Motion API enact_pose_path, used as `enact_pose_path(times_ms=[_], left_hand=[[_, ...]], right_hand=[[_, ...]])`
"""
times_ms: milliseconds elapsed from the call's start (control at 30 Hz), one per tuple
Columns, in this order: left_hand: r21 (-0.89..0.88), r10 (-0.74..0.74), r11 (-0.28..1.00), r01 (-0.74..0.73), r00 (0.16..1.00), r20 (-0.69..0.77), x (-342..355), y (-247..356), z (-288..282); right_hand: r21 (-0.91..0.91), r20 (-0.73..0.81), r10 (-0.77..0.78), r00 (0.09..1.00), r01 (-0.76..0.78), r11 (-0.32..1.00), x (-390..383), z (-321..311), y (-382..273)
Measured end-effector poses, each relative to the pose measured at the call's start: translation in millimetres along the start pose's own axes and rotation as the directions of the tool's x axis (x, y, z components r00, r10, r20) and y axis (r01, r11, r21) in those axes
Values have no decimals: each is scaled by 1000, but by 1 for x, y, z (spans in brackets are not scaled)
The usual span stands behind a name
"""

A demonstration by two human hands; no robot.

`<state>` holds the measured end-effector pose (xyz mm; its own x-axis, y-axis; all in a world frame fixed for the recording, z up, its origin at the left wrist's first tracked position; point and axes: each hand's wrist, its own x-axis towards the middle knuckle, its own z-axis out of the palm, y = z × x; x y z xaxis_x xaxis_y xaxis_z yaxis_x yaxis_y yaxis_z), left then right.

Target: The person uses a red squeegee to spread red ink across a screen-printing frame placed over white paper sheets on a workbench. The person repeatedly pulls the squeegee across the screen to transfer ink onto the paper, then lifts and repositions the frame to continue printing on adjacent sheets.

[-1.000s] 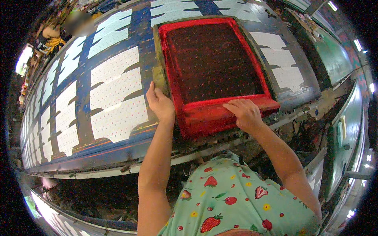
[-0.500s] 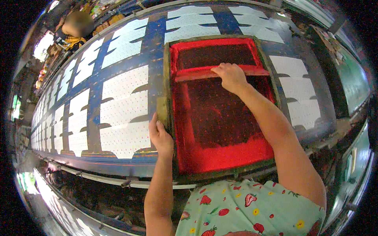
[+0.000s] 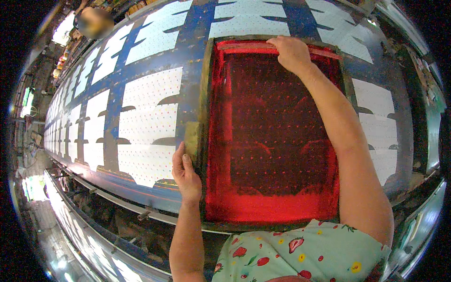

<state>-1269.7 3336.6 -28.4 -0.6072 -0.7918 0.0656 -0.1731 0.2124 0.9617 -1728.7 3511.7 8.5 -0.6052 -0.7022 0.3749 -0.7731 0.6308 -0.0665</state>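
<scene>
A screen printing frame lies on the long table in front of me, its dark mesh bordered by red ink. My right hand is closed round a squeegee, which lies across the far end of the mesh, against the frame's inner edge. Down at the frame's near left side, my left hand grips the edge by a greenish tab, thumb uppermost. Rows of small dots show through the mesh. A band of red ink covers its near end.
White dotted cut fabric pieces lie in rows along the blue-grey table, on both sides of the frame. A metal rail runs along the near edge. Beyond the far left side is another person.
My right hand has pushed the squeegee away from me, from partway up the mesh to its far end. My left hand keeps its place at the frame's side. The view has shifted slightly.
</scene>
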Motion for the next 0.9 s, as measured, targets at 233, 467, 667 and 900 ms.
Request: enact_pose_path(times_ms=[233,467,667,900], left_hand=[[-1,-2,1000,2,1000,2,1,5,2],[-32,-40,999,41,999,8,1,6,2],[52,82,995,-83,997,12,8,-8,1],[33,137,990,-136,991,-16,12,-21,3]], right_hand=[[-31,175,-34,984,40,999,15,-2,14],[68,416,-43,909,16,998,5,-47,-7],[140,460,-70,885,6,990,-78,-76,-55],[145,514,-74,854,-1,989,-207,-129,-144]])
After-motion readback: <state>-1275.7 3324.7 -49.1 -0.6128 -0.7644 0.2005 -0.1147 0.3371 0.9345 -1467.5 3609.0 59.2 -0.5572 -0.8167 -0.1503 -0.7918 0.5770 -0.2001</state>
